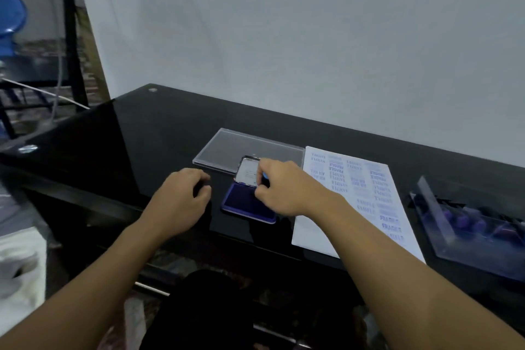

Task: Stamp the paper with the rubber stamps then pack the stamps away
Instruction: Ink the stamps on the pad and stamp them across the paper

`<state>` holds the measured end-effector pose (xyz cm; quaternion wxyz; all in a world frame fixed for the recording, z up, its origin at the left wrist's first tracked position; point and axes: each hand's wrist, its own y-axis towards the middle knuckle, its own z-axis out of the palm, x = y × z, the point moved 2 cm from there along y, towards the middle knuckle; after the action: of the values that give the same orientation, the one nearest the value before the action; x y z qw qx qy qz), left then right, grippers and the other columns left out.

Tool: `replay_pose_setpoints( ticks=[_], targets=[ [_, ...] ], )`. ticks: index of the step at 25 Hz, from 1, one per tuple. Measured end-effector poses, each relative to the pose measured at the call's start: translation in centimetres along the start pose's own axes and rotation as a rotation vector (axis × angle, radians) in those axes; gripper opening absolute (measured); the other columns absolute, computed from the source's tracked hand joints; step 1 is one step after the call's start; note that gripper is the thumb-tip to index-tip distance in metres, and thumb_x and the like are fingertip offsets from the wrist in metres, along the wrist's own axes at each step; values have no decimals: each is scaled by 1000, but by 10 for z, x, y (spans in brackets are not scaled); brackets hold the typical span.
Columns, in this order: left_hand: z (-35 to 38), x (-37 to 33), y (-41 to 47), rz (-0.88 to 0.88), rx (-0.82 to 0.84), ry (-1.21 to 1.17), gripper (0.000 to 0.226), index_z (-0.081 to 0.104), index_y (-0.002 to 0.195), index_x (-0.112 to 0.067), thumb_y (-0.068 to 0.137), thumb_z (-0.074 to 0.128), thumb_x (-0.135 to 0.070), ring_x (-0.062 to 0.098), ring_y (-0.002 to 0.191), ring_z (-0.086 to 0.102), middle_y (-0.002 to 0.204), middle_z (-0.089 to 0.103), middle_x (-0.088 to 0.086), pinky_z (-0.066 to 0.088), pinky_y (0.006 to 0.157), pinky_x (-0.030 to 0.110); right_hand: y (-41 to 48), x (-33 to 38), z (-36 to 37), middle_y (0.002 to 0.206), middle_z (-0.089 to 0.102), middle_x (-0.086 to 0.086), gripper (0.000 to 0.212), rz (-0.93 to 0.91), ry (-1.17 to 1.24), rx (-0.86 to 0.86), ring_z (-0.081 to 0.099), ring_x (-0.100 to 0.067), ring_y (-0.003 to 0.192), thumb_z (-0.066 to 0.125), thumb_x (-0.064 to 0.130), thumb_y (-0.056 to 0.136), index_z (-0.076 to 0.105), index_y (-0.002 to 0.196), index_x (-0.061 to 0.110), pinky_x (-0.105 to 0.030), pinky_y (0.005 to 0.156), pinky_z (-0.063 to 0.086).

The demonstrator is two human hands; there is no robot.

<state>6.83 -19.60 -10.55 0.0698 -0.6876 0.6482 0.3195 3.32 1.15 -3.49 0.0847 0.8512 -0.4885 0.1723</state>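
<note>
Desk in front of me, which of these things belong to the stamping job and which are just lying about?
For the job:
- ink pad, lid open, under the right hand
- stamped paper
- clear case of stamps
- clear lid
- left hand, curled beside the pad

Just lying about:
- blue plastic chair
- white cable

Black glossy counter (159, 133) against pale wall (284, 23); blue plastic chair (10, 23) far left beyond dark frame (71, 37); white cable (42, 92); white cloth (20, 270) at lower left
</note>
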Motion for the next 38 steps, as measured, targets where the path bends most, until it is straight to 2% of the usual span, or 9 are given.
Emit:
replay_pose_setpoints(
  ticks=[4, 7, 13, 19, 21, 24, 28, 34, 38],
  targets=[
    [10, 6, -14, 77, -42, 110, 33, 63, 122, -15, 92, 57, -25, 15, 129, 42, 136, 55, -1, 26, 105, 22, 11, 9, 17, 95, 62, -4, 6, -30, -69, 52, 58, -25, 86, 53, 24, 92, 50, 93, 18, -38, 72, 50],
    [13, 8, -15, 93, -69, 146, 34, 60, 125, -18, 94, 53, -29, 13, 131, 39, 138, 53, -4, 27, 106, 24, 16, 10, 21, 96, 63, -6, 6, -31, -80, 62, 59, -25, 86, 51, 25, 93, 47, 94, 20, -39, 73, 52],
    [16, 8, -15, 100, -107, 177, 33, 60, 123, -17, 93, 53, -28, 13, 128, 42, 134, 55, -4, 29, 105, 25, 10, 7, 29, 87, 58, -3, 7, -16, -59, 16, 57, -25, 80, 49, 24, 93, 42, 92, 22, -37, 63, 46],
    [14, 6, -14, 82, -84, 154, 32, 60, 122, -17, 92, 53, -26, 13, 128, 42, 133, 55, -4, 30, 104, 26, 14, 9, 25, 95, 63, -6, 7, -11, -57, 32, 60, -25, 85, 50, 23, 93, 46, 97, 20, -41, 71, 53],
    [10, 6, -10, 50, -46, 97, 30, 61, 120, -18, 92, 55, -25, 13, 124, 44, 131, 56, -5, 32, 99, 25, 13, 9, 24, 97, 63, -6, 6, -13, -43, 51, 59, -24, 86, 51, 22, 93, 48, 98, 19, -39, 71, 52],
    [0, 1, -1, -43, -16, -35, 26, 63, 114, -21, 90, 54, -25, 7, 107, 50, 121, 60, -5, 38, 88, 24, 6, 2, 14, 100, 64, -3, 6, -19, 6, 40, 60, -22, 88, 51, 20, 94, 53, 100, 19, -36, 73, 52],
    [-5, -37, 8, -9, -52, -147, 21, 63, 110, -23, 91, 54, -23, 7, 105, 52, 114, 58, -11, 39, 85, 23, -13, -18, -11, 89, 65, 0, 3, 19, 146, -100, 59, -12, 69, 53, 18, 94, 55, 96, 19, -26, 57, 44],
    [20, -114, 18, 158, -4, -265, 23, 63, 110, -20, 90, 52, -18, 7, 109, 52, 115, 59, -10, 42, 95, 28, -53, -67, -53, 89, 62, 3, 4, 133, 125, -194, 55, -10, 69, 55, 18, 94, 57, 90, 17, -23, 56, 40],
    [49, -149, 15, 247, 96, -276, 26, 60, 117, -22, 93, 52, -27, 6, 111, 50, 119, 57, -13, 41, 98, 27, -84, -103, -74, 90, 62, 5, 5, 245, 97, -212, 55, -10, 67, 55, 20, 95, 58, 93, 16, -21, 53, 40]
  ],
)
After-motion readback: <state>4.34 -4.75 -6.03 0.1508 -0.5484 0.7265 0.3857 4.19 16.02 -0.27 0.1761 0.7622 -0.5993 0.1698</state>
